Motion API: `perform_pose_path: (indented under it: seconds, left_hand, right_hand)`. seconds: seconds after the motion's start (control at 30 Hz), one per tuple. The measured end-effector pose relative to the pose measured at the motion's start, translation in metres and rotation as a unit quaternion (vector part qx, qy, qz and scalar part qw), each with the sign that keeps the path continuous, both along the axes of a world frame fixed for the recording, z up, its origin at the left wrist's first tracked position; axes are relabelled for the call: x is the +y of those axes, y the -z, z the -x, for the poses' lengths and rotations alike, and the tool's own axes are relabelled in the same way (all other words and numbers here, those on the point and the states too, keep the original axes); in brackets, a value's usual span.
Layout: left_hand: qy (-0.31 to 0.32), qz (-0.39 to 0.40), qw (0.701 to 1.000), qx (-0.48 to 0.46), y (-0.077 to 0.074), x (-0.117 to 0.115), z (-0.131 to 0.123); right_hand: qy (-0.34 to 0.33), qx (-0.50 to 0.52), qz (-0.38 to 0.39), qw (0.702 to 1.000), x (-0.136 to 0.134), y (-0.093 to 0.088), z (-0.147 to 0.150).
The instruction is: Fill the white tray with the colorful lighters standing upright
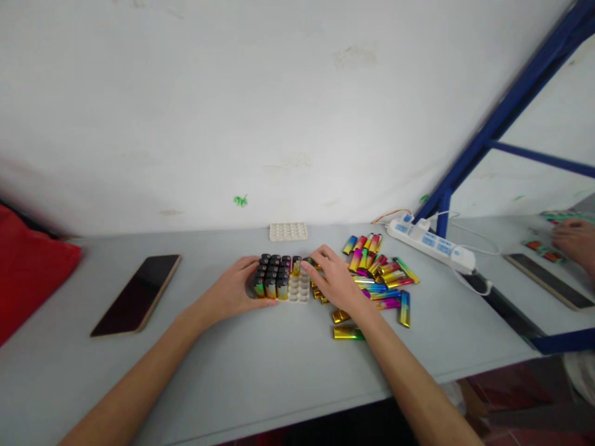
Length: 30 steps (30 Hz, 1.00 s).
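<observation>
Left hand (233, 291) clasps a tray (299, 292) part-filled with lighters (271, 287); whether right hand (340, 280) grasps, I cannot tell.

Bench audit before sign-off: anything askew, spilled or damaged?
No damage I can make out. The loose shiny pieces lie strewn at mixed angles right of the tray, unlike the neat rows of black-topped pieces in it; could be deliberate. On the wall, a green mark and faint scuffs stand out.
</observation>
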State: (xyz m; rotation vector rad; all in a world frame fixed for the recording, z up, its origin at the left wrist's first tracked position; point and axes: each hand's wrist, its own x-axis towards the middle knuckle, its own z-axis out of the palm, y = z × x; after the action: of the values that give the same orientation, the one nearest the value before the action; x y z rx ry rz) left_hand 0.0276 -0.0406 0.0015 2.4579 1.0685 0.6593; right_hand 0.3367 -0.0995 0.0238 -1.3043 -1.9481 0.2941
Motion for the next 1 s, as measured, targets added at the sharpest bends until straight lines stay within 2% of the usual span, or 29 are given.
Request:
perform_pose_path:
  seconds: [0.27, 0.57, 0.67, 0.83, 0.9, 1.0]
  left_hand:
    - [-0.003, -0.004, 1.0, 0.001, 0.002, 0.002, 0.002]
    - [0.001, -0.001, 1.0, 0.004, 0.004, 0.002, 0.001]
    - [0.002, 0.003, 1.0, 0.004, 0.003, 0.0, 0.001]
    - [-0.005, 0.018, 1.0, 0.012, 0.001, -0.001, 0.001]
    - [-0.01, 0.019, 1.0, 0.011, 0.0, -0.001, 0.002]
    - [-0.011, 0.018, 1.0, 0.004, 0.001, -0.001, 0.002]
  right_hand:
    - [0.016, -0.029, 0.057, 0.998, -0.001, 0.001, 0.001]
    - [-0.015, -0.178, 0.052, 0.982, -0.005, -0.01, 0.012]
    - [0.002, -0.201, 0.068, 0.977, -0.008, -0.017, 0.02]
    - [0.078, -0.222, 0.105, 0.966, -0.013, -0.028, 0.032]
    - [0.074, -0.216, 0.123, 0.966, -0.012, -0.03, 0.025]
    - [0.037, -0.176, 0.124, 0.976, -0.007, -0.028, -0.003]
